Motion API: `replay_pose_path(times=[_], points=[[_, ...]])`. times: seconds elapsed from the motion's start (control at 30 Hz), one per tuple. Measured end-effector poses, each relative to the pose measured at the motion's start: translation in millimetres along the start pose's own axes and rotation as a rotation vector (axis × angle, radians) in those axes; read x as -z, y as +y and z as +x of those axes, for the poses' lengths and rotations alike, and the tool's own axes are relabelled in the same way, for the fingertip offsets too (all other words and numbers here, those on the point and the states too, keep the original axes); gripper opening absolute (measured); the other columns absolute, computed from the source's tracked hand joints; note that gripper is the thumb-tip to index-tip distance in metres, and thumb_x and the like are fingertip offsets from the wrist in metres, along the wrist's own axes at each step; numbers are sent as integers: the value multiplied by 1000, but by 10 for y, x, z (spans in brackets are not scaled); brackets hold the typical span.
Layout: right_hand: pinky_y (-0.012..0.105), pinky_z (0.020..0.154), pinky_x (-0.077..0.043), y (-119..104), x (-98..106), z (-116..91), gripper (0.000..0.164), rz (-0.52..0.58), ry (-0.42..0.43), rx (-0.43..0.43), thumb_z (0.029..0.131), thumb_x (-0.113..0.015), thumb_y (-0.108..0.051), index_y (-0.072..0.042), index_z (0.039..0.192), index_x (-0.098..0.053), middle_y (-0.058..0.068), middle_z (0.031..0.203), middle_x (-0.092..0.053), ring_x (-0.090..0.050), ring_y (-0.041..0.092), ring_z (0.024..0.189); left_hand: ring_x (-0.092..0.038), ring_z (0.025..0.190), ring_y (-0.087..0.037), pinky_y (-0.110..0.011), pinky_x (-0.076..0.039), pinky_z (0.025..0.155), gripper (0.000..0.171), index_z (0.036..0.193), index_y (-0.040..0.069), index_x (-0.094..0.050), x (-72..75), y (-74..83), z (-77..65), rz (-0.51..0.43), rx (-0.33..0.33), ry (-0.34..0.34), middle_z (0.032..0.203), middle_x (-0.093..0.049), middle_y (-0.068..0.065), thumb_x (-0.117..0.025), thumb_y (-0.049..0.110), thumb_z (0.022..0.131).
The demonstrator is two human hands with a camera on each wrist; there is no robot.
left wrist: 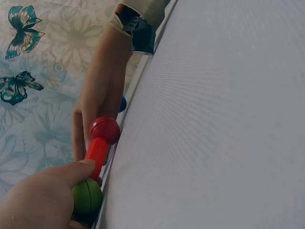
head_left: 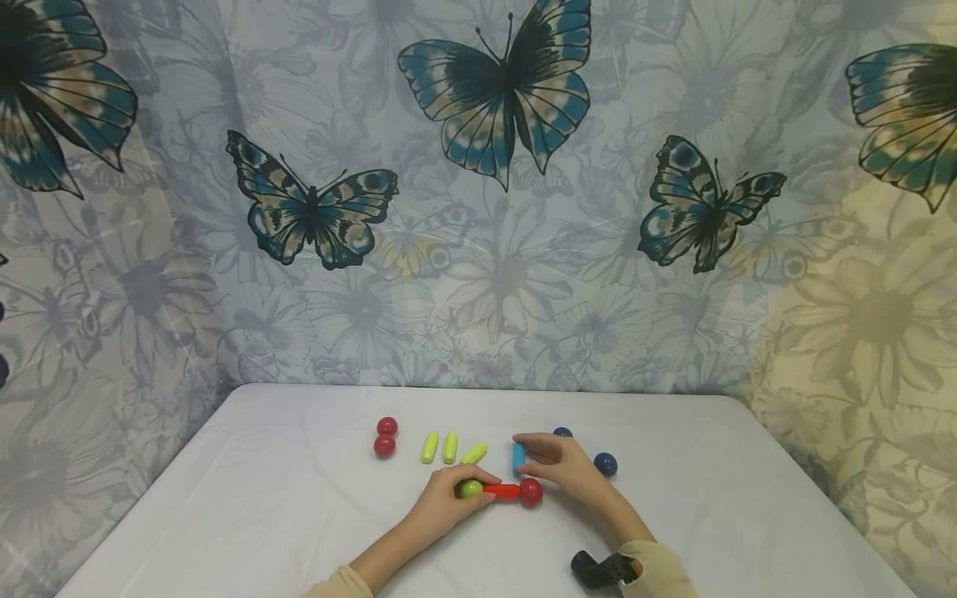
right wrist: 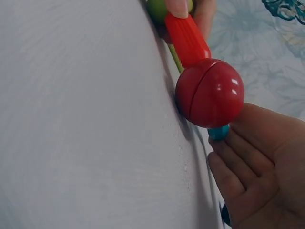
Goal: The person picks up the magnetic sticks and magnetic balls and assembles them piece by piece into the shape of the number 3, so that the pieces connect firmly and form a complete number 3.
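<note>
Holding green ball (head_left: 470, 489) and red rod (head_left: 503, 492) in left hand (head_left: 444, 500); pinching blue rod (head_left: 518, 458) in right hand (head_left: 574, 473), just beyond red ball (head_left: 531, 492).

Through my head feed I see a white table (head_left: 224, 507) with rounded far corners and, behind it, a patterned backdrop (head_left: 194, 365) printed with pale flowers (head_left: 882, 320), yellowish toward the right. I make out a large teal-and-black butterfly (head_left: 512, 91) at top centre, two smaller butterflies (head_left: 312, 214) lower on either side.
</note>
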State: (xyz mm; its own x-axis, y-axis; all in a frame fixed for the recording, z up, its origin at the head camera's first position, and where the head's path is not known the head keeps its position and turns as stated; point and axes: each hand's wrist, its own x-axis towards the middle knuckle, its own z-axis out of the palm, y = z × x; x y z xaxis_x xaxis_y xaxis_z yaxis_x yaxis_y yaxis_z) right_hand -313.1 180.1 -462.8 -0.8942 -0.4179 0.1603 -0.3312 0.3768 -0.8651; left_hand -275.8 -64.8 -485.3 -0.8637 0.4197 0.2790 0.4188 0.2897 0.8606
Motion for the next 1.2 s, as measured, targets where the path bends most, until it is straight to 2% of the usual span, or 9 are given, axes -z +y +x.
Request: replay_pose_path(times=[0.37, 0.6, 0.9, 1.2], points=[[38, 109, -43, -57, 89, -85, 49, 27, -21, 12, 89, -71, -19, -4, 133, -57, 16, 138, -58, -49, 36, 134, -61, 104, -4, -17, -46, 91, 20, 107, 21, -74, -4, -2, 0, -7, 6, -4, 109, -74, 4, -72, 25, 87], [37, 108, -44, -81, 121, -129, 50, 22, -22, -10, 89, -71, -20, -4, 134, -57, 15, 138, -58, -48, 36, 135, -61, 104, -5, -18, -46, 91, 19, 107, 23, -74, -3, -6, 1, -11, 0, -4, 109, -74, 5, -73, 24, 87], [35, 109, -43, -86, 150, -145, 51, 36, -31, 20, 88, -71, -18, -2, 134, -56, 17, 138, -58, -48, 37, 134, -62, 105, -6, -18, -46, 92, 19, 106, 23, -73, -1, 7, -2, -18, 5, -4, 109, -74, 5, -73, 24, 87], [36, 107, -44, -64, 145, -142, 49, 36, -38, 24, 88, -71, -19, -5, 134, -57, 17, 138, -58, -50, 37, 133, -61, 107, -7, -18, -46, 93, 20, 107, 23, -73, -4, 7, -8, -15, 3, -2, 109, -74, 6, -73, 24, 87]])
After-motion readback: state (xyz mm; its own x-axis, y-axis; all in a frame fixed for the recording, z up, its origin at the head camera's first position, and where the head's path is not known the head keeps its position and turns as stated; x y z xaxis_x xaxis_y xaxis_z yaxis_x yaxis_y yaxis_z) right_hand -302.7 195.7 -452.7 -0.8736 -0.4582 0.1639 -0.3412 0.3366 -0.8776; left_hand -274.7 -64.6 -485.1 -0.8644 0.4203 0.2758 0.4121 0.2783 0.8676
